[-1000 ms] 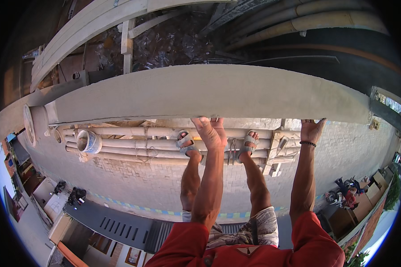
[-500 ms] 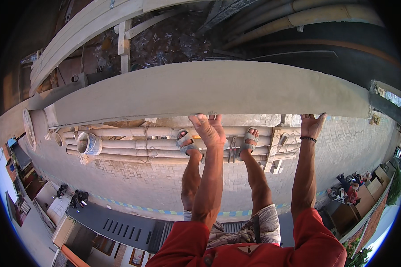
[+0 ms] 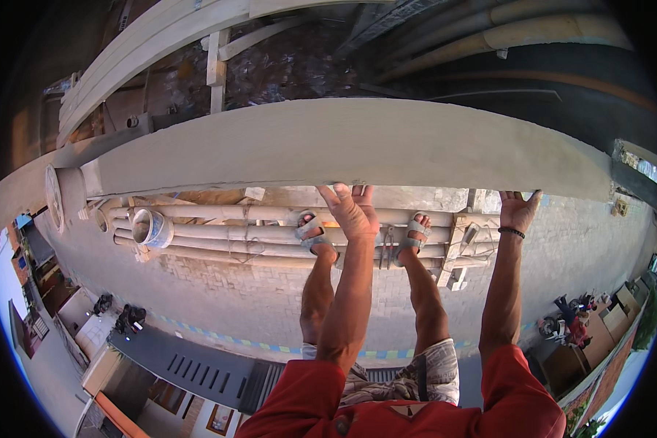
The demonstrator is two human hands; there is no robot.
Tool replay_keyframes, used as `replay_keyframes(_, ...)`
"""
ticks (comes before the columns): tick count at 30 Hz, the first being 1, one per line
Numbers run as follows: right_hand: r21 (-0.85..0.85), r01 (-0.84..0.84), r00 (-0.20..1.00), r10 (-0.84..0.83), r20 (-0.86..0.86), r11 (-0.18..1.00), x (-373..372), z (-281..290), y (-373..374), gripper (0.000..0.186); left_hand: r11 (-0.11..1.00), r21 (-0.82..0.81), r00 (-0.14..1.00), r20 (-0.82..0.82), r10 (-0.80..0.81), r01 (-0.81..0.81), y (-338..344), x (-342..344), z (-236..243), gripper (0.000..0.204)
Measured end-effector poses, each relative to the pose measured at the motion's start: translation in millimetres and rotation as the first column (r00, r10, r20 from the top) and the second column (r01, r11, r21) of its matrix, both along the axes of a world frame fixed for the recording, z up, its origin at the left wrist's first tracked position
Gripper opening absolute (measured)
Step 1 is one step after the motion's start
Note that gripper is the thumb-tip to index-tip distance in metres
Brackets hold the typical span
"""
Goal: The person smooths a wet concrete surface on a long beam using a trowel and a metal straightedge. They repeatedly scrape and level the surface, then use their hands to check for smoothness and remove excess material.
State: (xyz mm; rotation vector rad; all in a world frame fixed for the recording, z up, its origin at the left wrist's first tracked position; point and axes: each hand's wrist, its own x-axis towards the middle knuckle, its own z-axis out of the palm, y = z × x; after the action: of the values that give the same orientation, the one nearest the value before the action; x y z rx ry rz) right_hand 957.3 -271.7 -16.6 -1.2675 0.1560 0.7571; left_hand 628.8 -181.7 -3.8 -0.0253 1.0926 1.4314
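A long grey beam (image 3: 358, 142) with a smooth, plastered-looking face runs across the view in front of me. My left hand (image 3: 354, 213) reaches up to its lower edge near the middle, palm toward me, thumb tip at the edge and some fingertips hidden beneath it. Farther right, my right hand (image 3: 519, 212), with a dark bracelet at the wrist, meets the same edge. Its fingertips pass out of sight under the beam while its thumb rests at the edge. Both arms are raised and stretched forward.
My sandalled feet stand on bamboo poles (image 3: 259, 233) high over a paved ground (image 3: 255, 303). A white bucket (image 3: 153, 228) sits on the poles at left; pliers-like tools (image 3: 387, 247) lie between my feet. Timber pieces (image 3: 217, 69) and more bamboo (image 3: 555, 31) lie beyond the beam.
The whole view has shifted slightly, so the beam, poles and bucket appear a little farther right. Both hands keep their places along the beam's edge.
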Motion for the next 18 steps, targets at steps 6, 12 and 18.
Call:
replay_keyframes(6,0.0,-0.007,1.0,0.007,0.0,1.0,1.3,-2.0,-2.1,0.083,1.0,0.002,1.0,-0.004,0.017,-0.017,-0.9,1.2,0.7,0.114)
replay_keyframes(12,-0.014,-0.007,1.0,0.007,-0.008,1.0,1.9,-2.5,-2.7,0.084,1.0,-0.009,0.999,-0.04,-0.026,0.026,-1.1,0.5,2.0,0.115)
replay_keyframes(18,-0.023,0.005,1.0,-0.005,-0.006,1.0,0.0,-0.9,-0.9,0.084,1.0,-0.001,0.999,-0.044,-0.022,0.022,-0.6,0.6,2.9,0.116)
